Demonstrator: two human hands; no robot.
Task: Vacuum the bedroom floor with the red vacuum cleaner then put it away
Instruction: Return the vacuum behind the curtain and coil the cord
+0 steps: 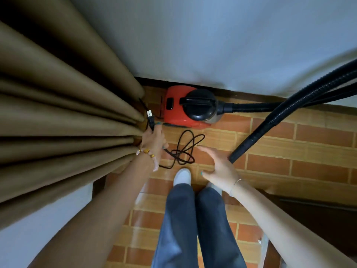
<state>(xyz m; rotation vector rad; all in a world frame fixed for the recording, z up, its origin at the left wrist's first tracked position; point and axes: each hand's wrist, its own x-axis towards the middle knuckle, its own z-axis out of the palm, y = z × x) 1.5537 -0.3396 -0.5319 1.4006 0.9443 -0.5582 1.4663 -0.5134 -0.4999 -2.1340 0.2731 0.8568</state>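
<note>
The right hand (218, 167) hovers empty above the brick-pattern floor (289, 171), fingers spread, probably ready to gather slack. At its 9 o'clock the cord (185, 149) lies in loose loops. The left hand (153, 140) grips the plug (149, 118), fingers closed around it and prongs pointing toward 12 o'clock, beside the curtain (67, 122); an outlet likely sits behind it. The red vacuum cleaner (185, 106) rests against the wall (212, 45), long axis running 9 to 3 o'clock, hose (289, 117) end toward 3.

1 red vac (180, 106), 1 hose (286, 117), 1 cord (184, 149), 1 curtain (58, 117), 2 hands: left hand (153, 141), right hand (217, 167).
</note>
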